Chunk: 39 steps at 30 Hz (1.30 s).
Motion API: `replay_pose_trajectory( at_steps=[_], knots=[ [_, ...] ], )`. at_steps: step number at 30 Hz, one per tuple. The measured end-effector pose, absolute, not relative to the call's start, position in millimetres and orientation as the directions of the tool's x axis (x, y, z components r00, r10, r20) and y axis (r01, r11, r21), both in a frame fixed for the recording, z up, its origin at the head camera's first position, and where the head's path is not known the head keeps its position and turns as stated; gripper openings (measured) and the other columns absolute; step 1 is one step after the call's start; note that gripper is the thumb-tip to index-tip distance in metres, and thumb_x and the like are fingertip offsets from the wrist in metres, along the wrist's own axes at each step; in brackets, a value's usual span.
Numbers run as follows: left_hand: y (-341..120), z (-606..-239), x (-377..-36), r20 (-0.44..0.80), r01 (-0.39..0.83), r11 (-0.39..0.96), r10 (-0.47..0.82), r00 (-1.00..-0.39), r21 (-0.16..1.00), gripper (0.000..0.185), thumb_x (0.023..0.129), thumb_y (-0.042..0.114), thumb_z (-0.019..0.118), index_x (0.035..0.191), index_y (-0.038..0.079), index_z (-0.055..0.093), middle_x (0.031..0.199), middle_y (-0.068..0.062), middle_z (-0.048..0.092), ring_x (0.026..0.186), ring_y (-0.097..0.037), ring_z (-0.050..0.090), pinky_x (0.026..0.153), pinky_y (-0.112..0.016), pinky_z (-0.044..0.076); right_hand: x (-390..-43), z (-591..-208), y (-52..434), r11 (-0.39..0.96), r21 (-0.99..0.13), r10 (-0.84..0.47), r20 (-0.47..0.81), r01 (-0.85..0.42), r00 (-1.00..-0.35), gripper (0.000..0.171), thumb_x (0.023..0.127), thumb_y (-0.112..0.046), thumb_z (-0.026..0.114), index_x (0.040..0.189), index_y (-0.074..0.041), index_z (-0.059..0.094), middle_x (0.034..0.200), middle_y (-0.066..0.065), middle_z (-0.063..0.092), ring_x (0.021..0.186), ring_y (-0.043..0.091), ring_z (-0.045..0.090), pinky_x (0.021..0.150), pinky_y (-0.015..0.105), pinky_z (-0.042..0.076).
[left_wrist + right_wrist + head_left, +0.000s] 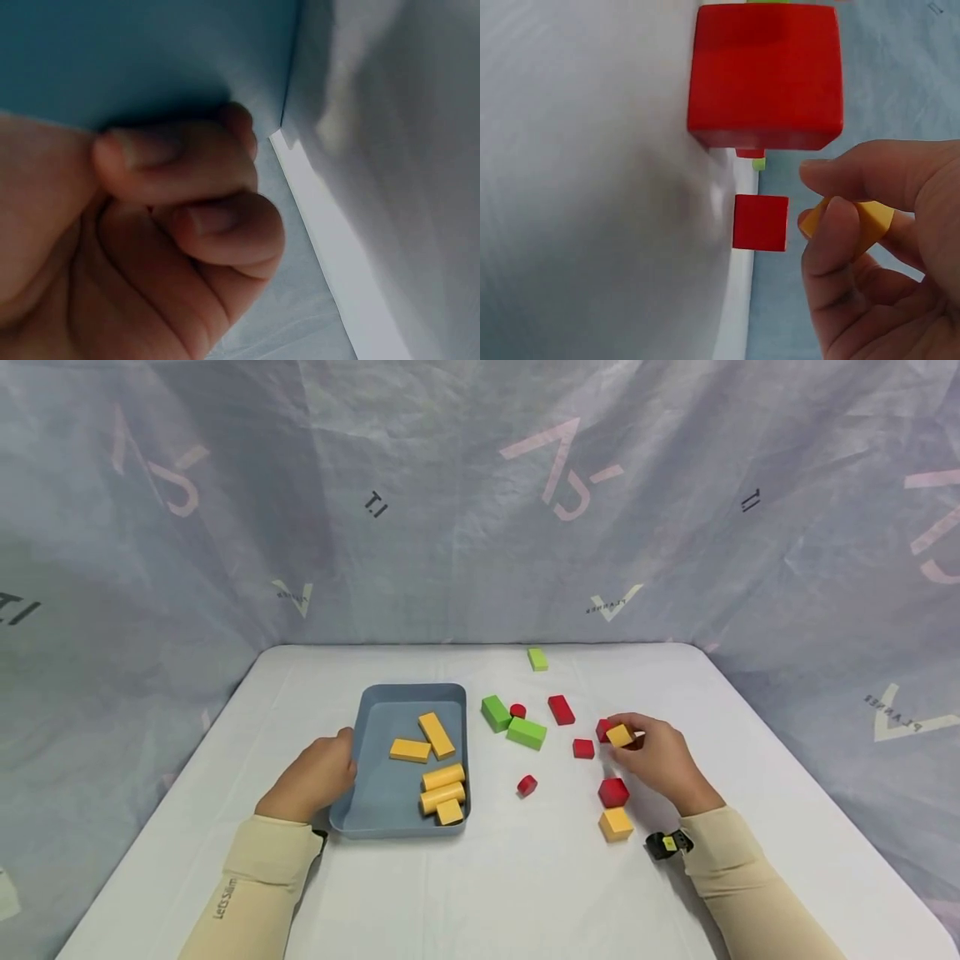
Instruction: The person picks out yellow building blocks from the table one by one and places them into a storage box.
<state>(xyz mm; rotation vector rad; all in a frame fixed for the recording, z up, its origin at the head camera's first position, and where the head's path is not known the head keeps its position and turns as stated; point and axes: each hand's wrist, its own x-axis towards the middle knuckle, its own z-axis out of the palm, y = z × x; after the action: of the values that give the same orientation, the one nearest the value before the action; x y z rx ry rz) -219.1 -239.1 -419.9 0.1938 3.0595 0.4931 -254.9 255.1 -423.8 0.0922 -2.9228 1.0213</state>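
Note:
My left hand (318, 772) grips the left wall of the blue-grey tray (397, 693); in the left wrist view its fingers (232, 225) are curled against the tray side (150, 60). Inside the tray are yellow blocks, among them two cylinders (442, 797), two flat bars (437, 735) and a cube (449, 812). On the right, my right hand (656, 756) pinches a yellow cube (874, 223) between thumb and fingers, raised off the table. A red cube (760, 223) lies just beyond it, partly covered by the held cube in the head view.
Nearer me are a larger red block (613, 793) and another yellow cube (616, 825). Between tray and right hand lie green blocks (527, 733), red pieces (561, 710) and a small red disc (527, 786). A light green block (537, 659) sits near the white table's (300, 902) back edge.

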Motion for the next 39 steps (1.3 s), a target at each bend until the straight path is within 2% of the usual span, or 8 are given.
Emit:
replay_pose_trajectory(
  at_steps=[7,13,23,32,39],
  knots=[
    [-239.7,-420.6,-219.4,-0.027,0.117,0.944,0.131,-0.991,0.308,0.040,0.098,0.001,0.059,0.131,-0.018,0.049,0.108,-0.031,0.069,0.094,-0.032,0.072,0.074,-0.046,0.060,-252.9,-419.9,250.8,0.776,-0.621,-0.052,0.116,-0.113,-0.992,0.051,0.092,-0.019,0.077,0.141,-0.016,0.061,0.121,0.011,0.065,0.100,0.030,0.061,0.072,0.032,0.058],
    [-240.0,-420.9,-219.6,-0.029,0.111,0.943,0.126,-0.992,0.313,0.039,0.098,0.001,0.058,0.131,-0.017,0.049,0.107,-0.030,0.069,0.093,-0.031,0.071,0.074,-0.046,0.060,-253.8,-419.2,248.3,0.784,-0.597,-0.069,0.192,-0.172,-0.979,0.052,0.091,-0.022,0.079,0.140,-0.020,0.062,0.110,0.007,0.065,0.097,0.026,0.061,0.067,0.031,0.057],
    [-240.5,-420.5,-220.0,-0.022,0.112,0.940,0.126,-0.992,0.322,0.038,0.098,0.000,0.057,0.131,-0.017,0.049,0.108,-0.030,0.070,0.091,-0.028,0.070,0.073,-0.045,0.059,-254.3,-414.2,240.1,0.777,-0.521,-0.141,0.402,-0.353,-0.905,0.047,0.088,-0.026,0.085,0.131,-0.020,0.068,0.093,-0.002,0.064,0.083,0.018,0.060,0.059,0.026,0.053],
    [-241.7,-420.2,-220.4,-0.014,0.127,0.942,0.138,-0.990,0.312,0.038,0.098,0.000,0.057,0.131,-0.018,0.049,0.104,-0.029,0.070,0.087,-0.027,0.070,0.071,-0.045,0.058,-254.0,-410.4,235.8,0.767,-0.493,-0.186,0.442,-0.411,-0.878,0.042,0.086,-0.025,0.086,0.124,-0.020,0.069,0.086,-0.001,0.057,0.080,0.018,0.052,0.054,0.025,0.045],
    [-240.0,-420.6,-220.9,-0.016,0.122,0.940,0.134,-0.991,0.319,0.038,0.098,0.000,0.057,0.131,-0.017,0.049,0.105,-0.029,0.070,0.090,-0.028,0.071,0.073,-0.045,0.059,-253.9,-402.4,230.2,0.772,-0.464,-0.219,0.446,-0.434,-0.868,0.044,0.087,-0.034,0.085,0.126,-0.020,0.069,0.085,-0.002,0.056,0.076,0.017,0.051,0.054,0.025,0.045]
  ],
)
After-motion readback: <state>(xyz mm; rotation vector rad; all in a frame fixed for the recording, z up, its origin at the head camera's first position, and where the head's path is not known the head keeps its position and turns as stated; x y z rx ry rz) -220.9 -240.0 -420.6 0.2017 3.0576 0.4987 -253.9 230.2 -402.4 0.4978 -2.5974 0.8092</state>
